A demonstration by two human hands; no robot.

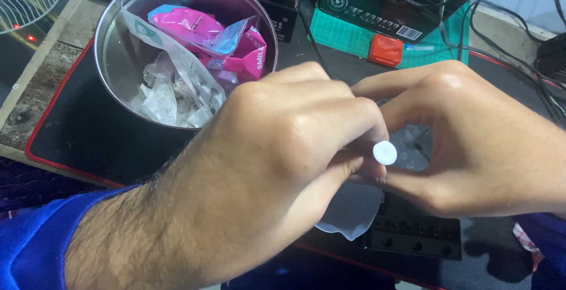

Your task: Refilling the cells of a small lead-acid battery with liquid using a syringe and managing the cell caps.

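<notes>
Fingers (330, 131) of the left hand (277, 166) are pinching a small white round cap (384, 152), while the right hand (471, 142) is curling around a translucent piece (413, 148) that is mostly hidden; its grip is hard to judge. Behind, a round metal tin (112, 60) on the counter (88, 137) is holding pink wrappers (206, 30) and clear plastic bags (171, 89).

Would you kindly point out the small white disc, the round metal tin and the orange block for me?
small white disc (385, 152), head view, centre of its flat face.
round metal tin (112, 60), head view, bare inner wall at the left.
orange block (385, 50), head view, middle of its top.
</notes>
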